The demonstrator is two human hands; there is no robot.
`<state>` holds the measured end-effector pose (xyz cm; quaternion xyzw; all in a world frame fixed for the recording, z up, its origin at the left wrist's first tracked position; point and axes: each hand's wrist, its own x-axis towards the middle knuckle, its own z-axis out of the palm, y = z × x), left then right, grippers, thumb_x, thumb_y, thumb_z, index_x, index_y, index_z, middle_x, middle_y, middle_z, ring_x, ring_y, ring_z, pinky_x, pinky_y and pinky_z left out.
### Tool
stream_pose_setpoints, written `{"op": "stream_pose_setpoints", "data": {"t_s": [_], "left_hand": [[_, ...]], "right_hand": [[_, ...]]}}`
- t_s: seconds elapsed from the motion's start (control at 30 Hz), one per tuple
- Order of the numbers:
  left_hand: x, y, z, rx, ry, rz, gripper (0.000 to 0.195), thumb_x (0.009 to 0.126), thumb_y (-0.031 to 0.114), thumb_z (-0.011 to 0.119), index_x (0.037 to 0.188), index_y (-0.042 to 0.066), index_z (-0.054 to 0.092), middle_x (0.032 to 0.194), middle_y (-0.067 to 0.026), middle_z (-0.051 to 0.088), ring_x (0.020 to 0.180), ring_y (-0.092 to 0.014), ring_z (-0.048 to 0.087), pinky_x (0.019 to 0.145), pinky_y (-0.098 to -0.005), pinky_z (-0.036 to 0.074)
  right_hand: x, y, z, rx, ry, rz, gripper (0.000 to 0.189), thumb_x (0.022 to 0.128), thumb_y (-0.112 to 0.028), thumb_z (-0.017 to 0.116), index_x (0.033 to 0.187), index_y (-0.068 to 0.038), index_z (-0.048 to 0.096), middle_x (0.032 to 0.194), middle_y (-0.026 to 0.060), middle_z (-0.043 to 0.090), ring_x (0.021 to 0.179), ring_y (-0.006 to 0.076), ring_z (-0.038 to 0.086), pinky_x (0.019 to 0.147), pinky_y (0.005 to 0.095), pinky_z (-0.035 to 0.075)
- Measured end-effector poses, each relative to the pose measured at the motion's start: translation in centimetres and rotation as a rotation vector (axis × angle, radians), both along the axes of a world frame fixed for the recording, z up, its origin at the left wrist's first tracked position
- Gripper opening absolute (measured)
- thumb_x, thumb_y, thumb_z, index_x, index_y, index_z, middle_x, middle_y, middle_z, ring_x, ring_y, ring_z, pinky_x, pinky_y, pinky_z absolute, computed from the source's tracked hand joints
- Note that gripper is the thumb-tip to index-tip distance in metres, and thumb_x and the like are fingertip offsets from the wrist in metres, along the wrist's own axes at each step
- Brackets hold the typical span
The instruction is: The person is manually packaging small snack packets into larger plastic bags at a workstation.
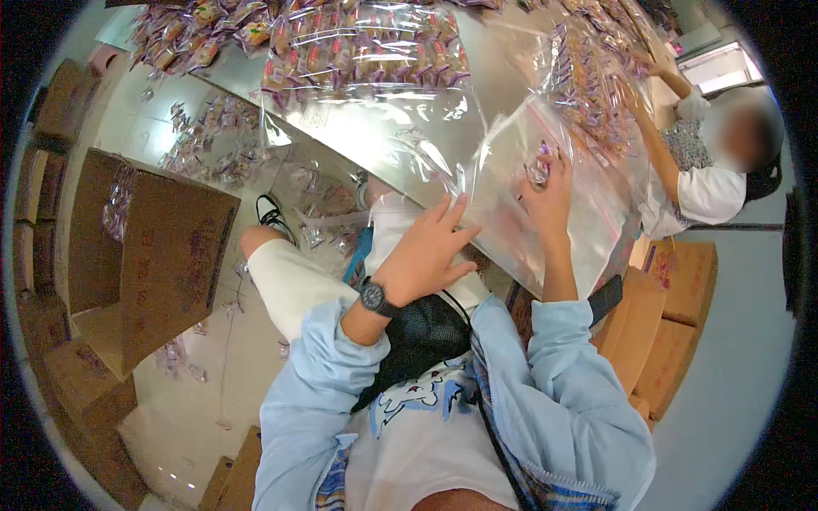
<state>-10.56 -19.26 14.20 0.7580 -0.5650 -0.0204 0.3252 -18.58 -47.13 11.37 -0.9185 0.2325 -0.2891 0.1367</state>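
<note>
My right hand point(551, 201) holds a small purple-and-clear wrapped packet point(539, 171) between thumb and fingers, above clear plastic bags point(585, 204) with pinkish edge strips. At the table's near edge is my left hand point(425, 252), fingers apart and holding nothing, a watch on its wrist. Its fingertips are close to the loose end of a large clear bag point(422, 128); whether they touch the film I cannot tell. Inside that bag, rows of wrapped snack packets point(367, 57) lie side by side. Another clear bag of packets point(585, 89) lies at the right.
Loose packets point(198, 35) are heaped at the table's far left. More packets point(217, 137) are scattered on the floor. An open cardboard box point(172, 249) stands at left, and stacked cartons point(687, 281) at right. Across the table, a co-worker's arms point(658, 140) reach towards the packets.
</note>
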Motion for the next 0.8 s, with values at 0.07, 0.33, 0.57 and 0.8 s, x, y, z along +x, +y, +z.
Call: {"op": "stream_pose_setpoints", "data": {"t_s": [0.07,0.33,0.57,0.8], "left_hand": [[0.7,2.1,0.6,-0.21,0.304,0.044,0.046,0.093,0.024,0.074,0.132,0.003,0.062,0.136,-0.0205,0.065,0.116,-0.038,0.065,0.104,-0.0459,0.049],[6.7,12.7,-3.1,-0.592,0.303,1.084,0.049,0.088,0.013,0.08,0.131,-0.001,0.06,0.123,-0.0144,0.068,0.115,-0.028,0.064,0.098,-0.0387,0.049],[9.8,13.5,-8.4,-0.786,0.936,0.883,0.04,0.098,0.013,0.073,0.131,-0.003,0.059,0.105,-0.008,0.072,0.085,-0.011,0.067,0.076,-0.0243,0.054],[8.4,12.0,-7.9,-0.973,1.019,0.935,0.029,0.098,0.013,0.072,0.122,-0.001,0.065,0.09,-0.0011,0.067,0.073,-0.006,0.062,0.065,-0.0213,0.051]], "right_hand": [[-0.3,-1.4,0.2,0.146,0.087,-0.138,0.058,0.08,-0.022,0.079,0.131,-0.006,0.057,0.138,0.0228,0.056,0.128,0.0423,0.052,0.109,0.0504,0.042],[-0.3,0.4,5.4,0.673,-0.433,-0.022,0.052,0.087,-0.004,0.072,0.135,-0.006,0.054,0.122,0.0116,0.067,0.108,0.0215,0.066,0.088,0.0364,0.055],[7.0,17.7,5.5,0.84,-0.036,0.77,0.054,0.089,-0.009,0.077,0.139,-0.008,0.058,0.132,0.0084,0.061,0.114,0.0187,0.064,0.092,0.0331,0.057],[17.2,22.9,0.8,1.285,-0.038,0.491,0.065,0.09,-0.01,0.074,0.15,-0.006,0.05,0.132,0.0094,0.061,0.11,0.0177,0.063,0.086,0.0314,0.056]]}}
